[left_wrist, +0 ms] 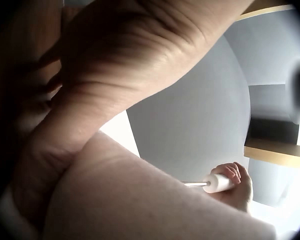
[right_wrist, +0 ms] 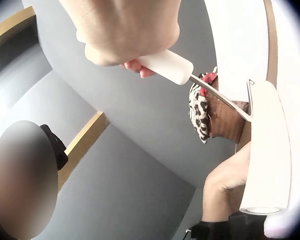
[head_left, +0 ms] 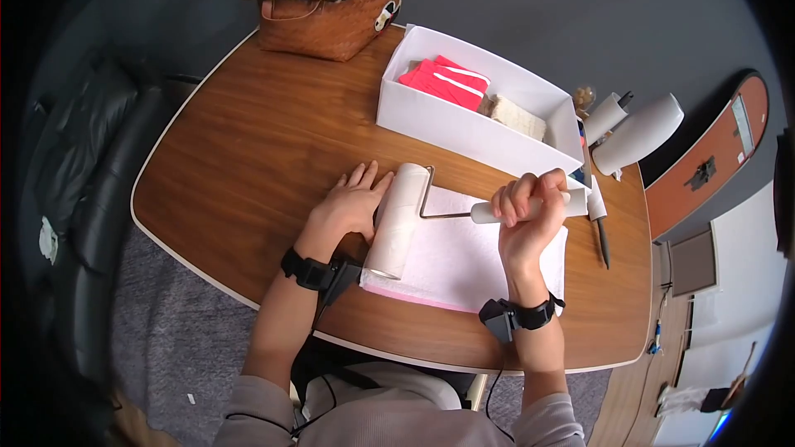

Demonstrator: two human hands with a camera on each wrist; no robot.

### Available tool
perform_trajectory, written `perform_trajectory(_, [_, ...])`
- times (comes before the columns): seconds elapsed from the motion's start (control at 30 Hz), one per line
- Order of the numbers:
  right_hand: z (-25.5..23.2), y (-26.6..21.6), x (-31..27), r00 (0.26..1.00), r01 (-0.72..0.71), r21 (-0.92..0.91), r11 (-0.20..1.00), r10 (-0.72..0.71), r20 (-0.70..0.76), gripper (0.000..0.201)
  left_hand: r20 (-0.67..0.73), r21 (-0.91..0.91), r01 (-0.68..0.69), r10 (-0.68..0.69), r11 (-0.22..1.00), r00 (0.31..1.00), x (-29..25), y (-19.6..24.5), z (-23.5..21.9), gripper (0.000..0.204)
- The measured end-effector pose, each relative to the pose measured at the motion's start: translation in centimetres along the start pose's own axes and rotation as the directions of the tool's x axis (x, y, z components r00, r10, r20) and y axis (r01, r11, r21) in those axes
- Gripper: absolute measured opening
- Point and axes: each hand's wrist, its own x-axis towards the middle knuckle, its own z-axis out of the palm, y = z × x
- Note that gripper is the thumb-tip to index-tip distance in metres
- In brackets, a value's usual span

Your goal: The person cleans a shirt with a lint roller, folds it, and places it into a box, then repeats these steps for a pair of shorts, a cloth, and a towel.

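A large white lint roller (head_left: pixel 399 219) lies across the left part of a folded towel (head_left: pixel 451 261), pale on top with a pink lower edge. My right hand (head_left: pixel 532 211) grips its white handle, fingers curled round it, above the towel's right side. In the right wrist view, a bent metal rod joins the handle (right_wrist: pixel 175 67) to the roll. My left hand (head_left: pixel 349 205) rests with straight, spread fingers on the table by the towel's left edge, close beside the roll. The left wrist view shows mostly the palm and thumb base of that hand.
Behind the towel stands a white box (head_left: pixel 472 136) holding a red folded cloth (head_left: pixel 447 81) and a cream one (head_left: pixel 518 117). A brown woven basket (head_left: pixel 319 29) with leopard-print fabric is at the back left. A dark-handled knife-like tool (head_left: pixel 602 240) lies right of the towel.
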Motion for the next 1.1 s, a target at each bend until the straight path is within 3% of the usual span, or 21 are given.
perform_trajectory(0.2, [-1.2,-1.6,-0.7,1.0,-0.013,-0.045,0.999,0.012,-0.028,0.016,0.058,-0.067,0.007,-0.003,0.998,0.998,-0.8,0.8,-1.2,0.114])
perform_trajectory(0.5, [-2.3,-5.9,0.5,0.995,-0.037,-0.25,0.968,0.013,-0.097,0.017,0.056,-0.076,0.008,-0.004,0.997,0.998,-0.8,0.7,-0.9,0.113])
perform_trajectory(0.6, [-3.0,-7.0,0.8,0.994,-0.046,-0.392,0.919,0.003,-0.111,0.016,0.058,-0.074,0.017,-0.013,0.997,0.998,-0.9,0.9,-1.0,0.114])
perform_trajectory(0.73, [-3.6,-7.4,0.8,0.991,-0.05,-0.421,0.905,-0.008,-0.135,0.016,0.056,-0.063,0.025,-0.021,0.998,0.998,-0.9,1.0,-1.2,0.116])
perform_trajectory(0.93, [-5.0,-5.0,0.0,0.992,0.008,-0.142,0.99,-0.026,-0.124,0.022,0.042,-0.07,0.021,-0.018,0.997,0.999,-0.8,0.9,-0.8,0.116])
perform_trajectory(1.1, [-2.8,-1.1,-1.1,1.0,-0.011,-0.013,1.0,0.01,-0.026,0.024,0.019,-0.045,0.027,-0.026,0.999,0.999,-0.6,0.8,-0.7,0.119])
